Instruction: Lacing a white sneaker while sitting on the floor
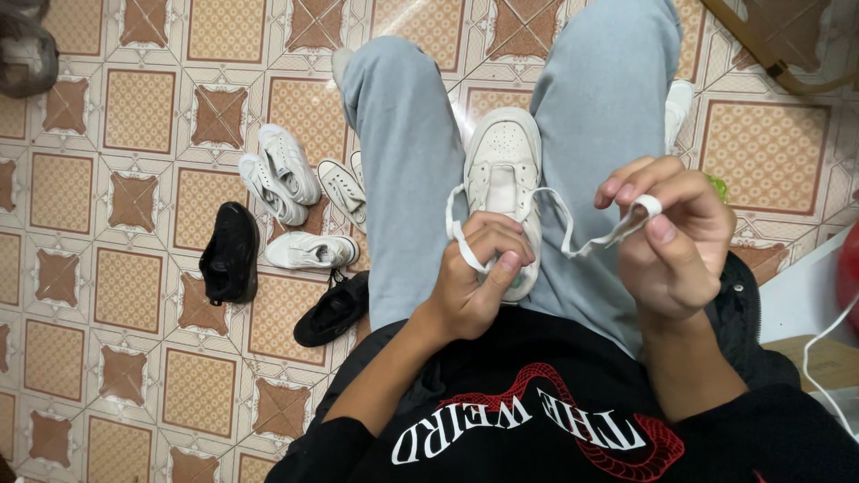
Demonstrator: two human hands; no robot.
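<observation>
Seen from above, a white sneaker [503, 179] rests between the person's knees, on grey trousers. The left hand [474, 277] is curled around one end of its white lace [573, 241]; the right hand [676, 237] pinches the other end between thumb and forefinger — raised, lace taut. Several white and black shoes [295, 224] lie on the patterned tile floor [134, 116] to the left.

Sneaker heel [519, 282] — behind left hand [474, 277]

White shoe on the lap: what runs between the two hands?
In the head view, a white lace spans from the left hand to the right hand.
</observation>
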